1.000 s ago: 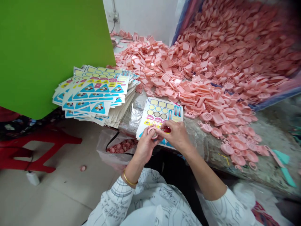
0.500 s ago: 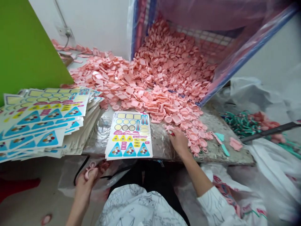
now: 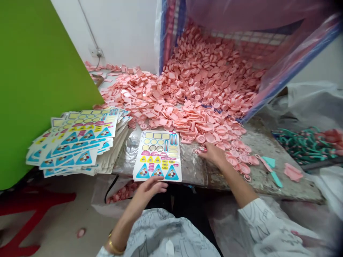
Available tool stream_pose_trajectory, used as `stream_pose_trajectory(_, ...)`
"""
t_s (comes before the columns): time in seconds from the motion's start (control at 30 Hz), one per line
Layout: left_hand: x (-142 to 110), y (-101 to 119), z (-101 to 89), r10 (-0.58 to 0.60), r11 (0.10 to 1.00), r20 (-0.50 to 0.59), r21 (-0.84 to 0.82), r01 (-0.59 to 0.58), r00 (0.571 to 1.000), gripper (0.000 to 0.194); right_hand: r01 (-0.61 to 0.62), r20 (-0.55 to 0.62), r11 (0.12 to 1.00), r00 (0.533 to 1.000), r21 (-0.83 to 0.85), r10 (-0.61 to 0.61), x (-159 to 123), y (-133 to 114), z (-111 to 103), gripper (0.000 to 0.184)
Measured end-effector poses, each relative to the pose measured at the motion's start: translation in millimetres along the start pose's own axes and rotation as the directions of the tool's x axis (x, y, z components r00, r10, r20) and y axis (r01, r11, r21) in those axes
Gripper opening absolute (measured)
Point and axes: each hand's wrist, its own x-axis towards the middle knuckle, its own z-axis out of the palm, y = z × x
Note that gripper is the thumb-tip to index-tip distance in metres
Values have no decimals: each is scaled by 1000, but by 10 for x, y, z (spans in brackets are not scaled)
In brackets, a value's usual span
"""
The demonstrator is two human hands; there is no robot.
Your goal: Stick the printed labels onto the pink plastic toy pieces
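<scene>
Pink piece (image 3: 198, 150) is lying right of the sticker sheet (image 3: 157, 154), right hand (image 3: 215, 156) touching it (grasping? can't tell); empty left hand (image 3: 149, 188) is hovering by the sheet's near edge; behind, a pile (image 3: 184, 115) is seemingly remaining, finished count unclear.

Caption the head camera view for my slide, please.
Right hand at the edge of heaped pink pieces, left hand open by the near edge of printed sheets.

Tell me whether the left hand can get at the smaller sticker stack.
Probably yes: the left hand, open and seemingly empty, is by the near edge of the smaller sticker stack, and nothing appears to lie between them.
</scene>
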Motion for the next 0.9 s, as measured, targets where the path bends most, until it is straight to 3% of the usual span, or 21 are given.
stream_pose_trajectory(0.1,140,-12,318,-9,978,88,-207,27,996,53,25,-25,994,999,109,-23,-53,-82,38,42)
stream_pose_trajectory(0.2,298,-67,519,-10,902,68,-430,38,998,59,-23,-112,924,991,381,71,-188,-290,119,31)
stream_pose_trajectory(0.27,385,-85,599,-25,842,19,-538,32,999,61,-15,-158,729,973,684,168,-320,-557,207,33)
stream_pose_trajectory(0.37,479,-62,643,16,805,-65,-591,-52,998,52,11,-67,273,979,962,194,-546,-1104,373,40)
stream_pose_trajectory(0.4,501,-42,634,55,802,-96,-589,-101,994,47,-13,-16,179,988,984,156,-613,-1286,424,39)
stream_pose_trajectory(0.47,534,8,569,121,794,-184,-571,-207,975,37,-34,27,111,998,993,63,-710,-1582,495,38)
stream_pose_trajectory(0.57,565,102,363,139,777,-403,-521,-352,904,28,2,11,230,998,973,-56,-713,-1780,495,38)
stream_pose_trajectory(0.67,599,186,124,112,771,-523,-490,-405,845,26,154,-130,495,988,855,-82,-533,-1782,411,31)
stream_pose_trajectory(0.8,699,187,-24,85,793,-462,-505,-341,883,25,299,-297,801,942,518,-159,-182,-1823,369,22)
stream_pose_trajectory(0.9,792,98,-27,53,799,-442,-519,-303,896,24,305,-291,895,933,325,-212,-17,-1924,443,21)
